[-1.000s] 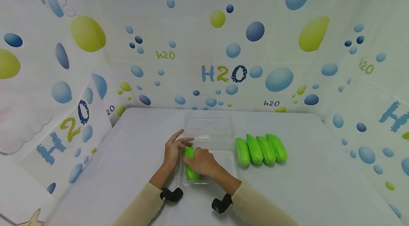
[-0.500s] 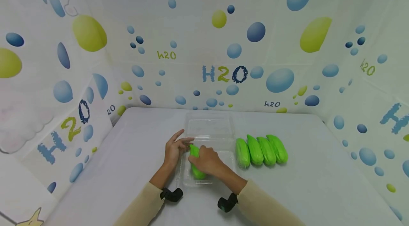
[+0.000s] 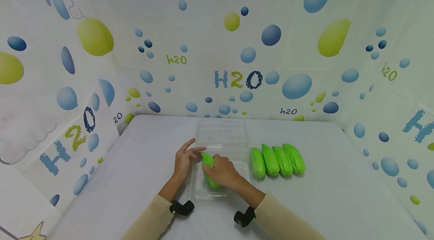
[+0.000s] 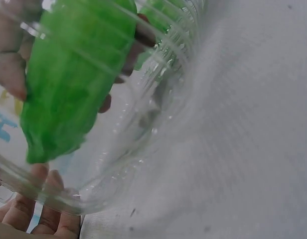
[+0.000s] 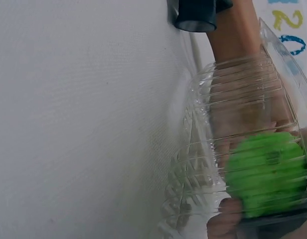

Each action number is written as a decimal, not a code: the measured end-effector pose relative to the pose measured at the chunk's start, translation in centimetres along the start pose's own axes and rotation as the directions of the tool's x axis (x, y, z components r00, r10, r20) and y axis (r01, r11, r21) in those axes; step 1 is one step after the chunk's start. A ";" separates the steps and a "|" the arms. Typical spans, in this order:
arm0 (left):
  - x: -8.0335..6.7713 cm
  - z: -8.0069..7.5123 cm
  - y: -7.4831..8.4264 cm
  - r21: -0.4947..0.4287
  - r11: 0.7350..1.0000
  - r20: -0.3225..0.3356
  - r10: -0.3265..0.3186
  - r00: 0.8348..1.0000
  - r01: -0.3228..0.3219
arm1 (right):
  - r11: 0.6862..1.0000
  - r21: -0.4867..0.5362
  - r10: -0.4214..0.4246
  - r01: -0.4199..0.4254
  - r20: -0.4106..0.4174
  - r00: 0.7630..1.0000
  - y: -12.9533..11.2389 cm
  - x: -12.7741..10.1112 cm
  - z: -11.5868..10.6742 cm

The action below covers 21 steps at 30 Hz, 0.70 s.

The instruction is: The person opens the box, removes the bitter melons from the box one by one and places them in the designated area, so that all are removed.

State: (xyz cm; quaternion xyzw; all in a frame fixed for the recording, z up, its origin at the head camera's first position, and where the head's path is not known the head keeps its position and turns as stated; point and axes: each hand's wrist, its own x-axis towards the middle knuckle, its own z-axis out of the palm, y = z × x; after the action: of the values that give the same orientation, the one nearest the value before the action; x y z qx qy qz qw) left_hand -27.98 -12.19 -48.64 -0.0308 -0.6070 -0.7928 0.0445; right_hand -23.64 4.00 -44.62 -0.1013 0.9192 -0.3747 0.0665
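My right hand [image 3: 222, 171] grips a long, bright green vegetable-like piece [image 3: 208, 160] with a pointed tip. It is inside the near half of a clear hinged plastic box [image 3: 235, 193], tilted with its tip toward the far left. Through the clear wall in the left wrist view, fingers show on both sides of the green piece [image 4: 76, 74]. My left hand [image 3: 184, 161] rests at the left side of the box, its fingers extended along the rim close to the green tip. The right wrist view shows the blunt end of the green piece [image 5: 265, 172] through the ribbed wall.
Several matching green pieces [image 3: 271, 160] lie side by side on the white table [image 3: 322, 194], right of the box. The box's lid [image 3: 222, 134] lies folded back behind it. A patterned cloth backdrop [image 3: 203, 25] rises behind and at both sides.
The right hand has shifted right with the green piece, away from the left wall of the box, and the piece now leans more. The left hand has stayed in place.
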 end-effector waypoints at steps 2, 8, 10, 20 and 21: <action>0.0 0.0 0.0 0.000 1.000 0.002 0.001 1.000 -0.001 | 1.000 0.003 -0.014 0.014 -0.004 1.000 0.1 0.0 0.0; 0.0 0.1 0.0 0.000 1.000 0.000 0.001 1.000 -0.001 | 0.999 -0.014 -0.052 0.051 -0.044 0.998 0.2 0.0 -0.3; -0.1 0.1 0.0 -0.006 1.000 0.004 0.003 1.000 -0.003 | 0.998 -0.014 -0.056 0.056 -0.057 0.997 0.2 -0.1 -0.5; 0.0 0.1 0.0 -0.002 1.000 -0.001 -0.010 1.000 0.010 | 0.996 0.079 -0.041 0.049 -0.095 0.995 0.8 -0.2 -0.8; 0.0 0.1 0.0 0.000 1.000 -0.004 -0.012 1.000 0.012 | 0.995 0.086 -0.044 0.053 -0.097 0.994 0.8 -0.2 -0.9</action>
State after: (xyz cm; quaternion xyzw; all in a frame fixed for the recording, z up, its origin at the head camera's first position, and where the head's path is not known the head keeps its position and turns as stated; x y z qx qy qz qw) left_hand -27.96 -12.08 -48.60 -0.0257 -0.6073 -0.7930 0.0411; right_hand -23.73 5.25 -44.53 -0.1027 0.9011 -0.4208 0.0181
